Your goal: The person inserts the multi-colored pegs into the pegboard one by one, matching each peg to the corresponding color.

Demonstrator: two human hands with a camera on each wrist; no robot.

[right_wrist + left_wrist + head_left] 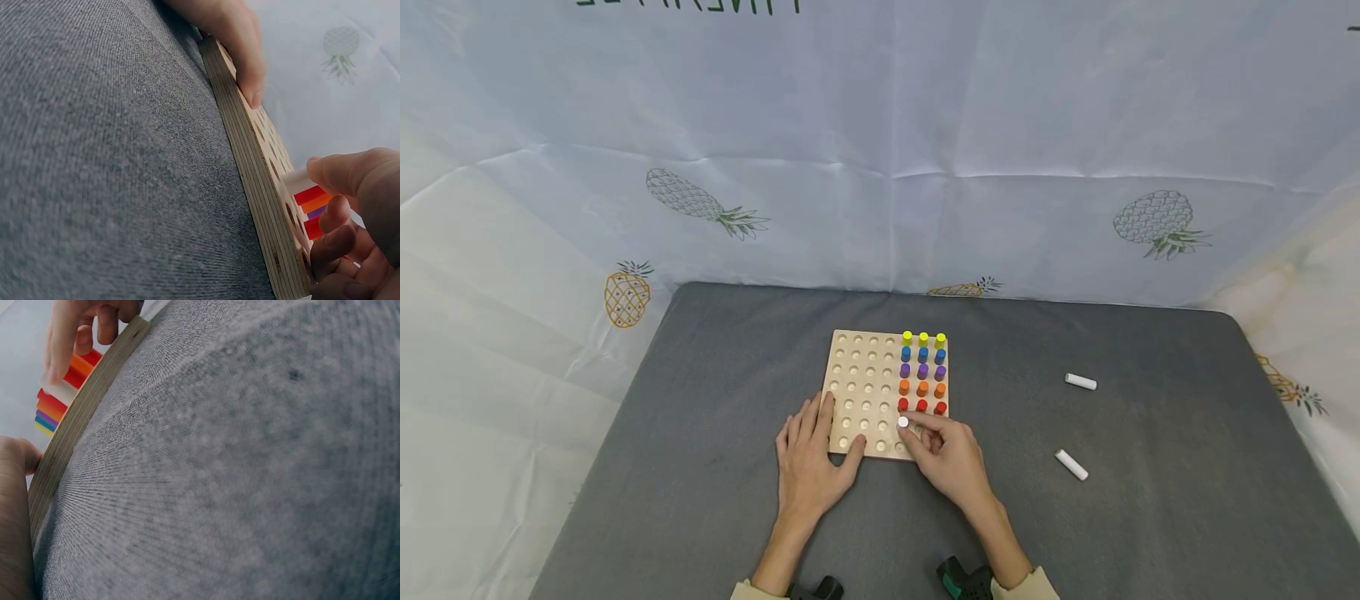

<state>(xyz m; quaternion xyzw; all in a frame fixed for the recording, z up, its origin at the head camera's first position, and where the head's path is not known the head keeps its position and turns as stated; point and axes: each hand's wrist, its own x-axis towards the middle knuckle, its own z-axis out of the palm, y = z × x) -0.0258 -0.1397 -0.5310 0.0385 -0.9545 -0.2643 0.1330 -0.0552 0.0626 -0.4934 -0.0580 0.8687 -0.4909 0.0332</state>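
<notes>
A square wooden pegboard (867, 392) with rows of round holes lies on the table. Its right side carries three columns of upright pegs, from yellow pegs (923, 339) at the far edge through blue, purple and orange to red pegs (921, 406). Between thumb and forefinger my right hand (951, 458) pinches a white peg (903, 422), upright at a hole just in front of the leftmost red one. My left hand (811, 467) rests on the board's near left corner, fingers extended along the left edge and thumb on the near edge.
Two loose white pegs lie on the grey tablecloth (737, 375) to the right, a farther peg (1081, 382) and a nearer peg (1071, 465). A pale curtain (850, 225) with pineapple prints hangs behind the table.
</notes>
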